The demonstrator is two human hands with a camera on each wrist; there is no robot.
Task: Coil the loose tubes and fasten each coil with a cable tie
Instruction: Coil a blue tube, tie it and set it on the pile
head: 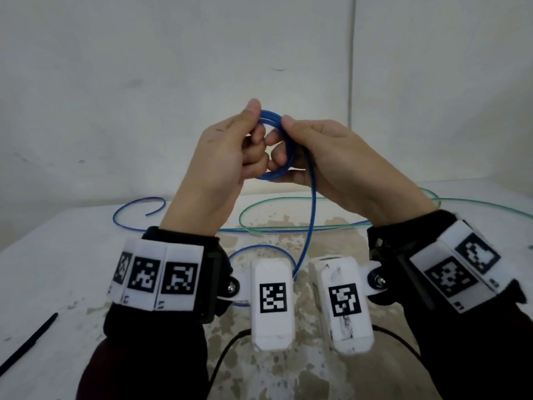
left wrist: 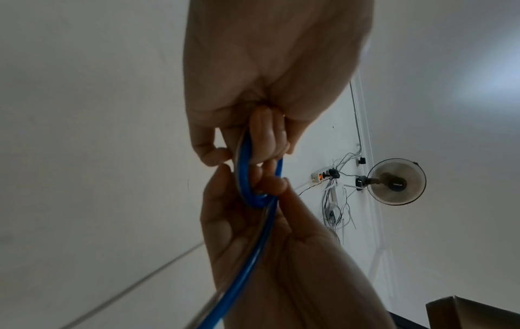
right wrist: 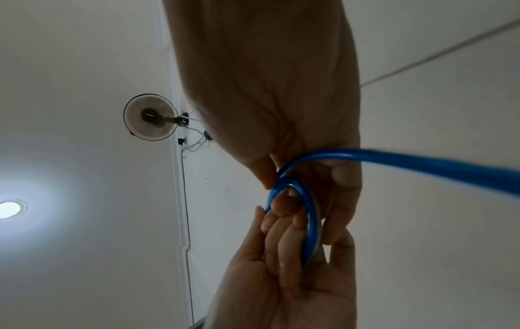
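Your white table (head: 57, 255) has worn brown patches in the middle. On it lies a long blue tube (head: 129, 209), curling out toward ten o'clock. A green tube (head: 253, 209) loops near twelve o'clock and runs off toward two o'clock. A thin black stick (head: 28, 342) lies at eight o'clock.

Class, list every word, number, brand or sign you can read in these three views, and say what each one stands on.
No readable words or numbers.
Wrist bands: black-and-white square code patterns, not text; tiny marks beneath them are too small to read.
Two white camera housings: one code pattern each, no letters.
Wall fan: a label on its hub, too blurred to read.
Blue tube: no print shows.
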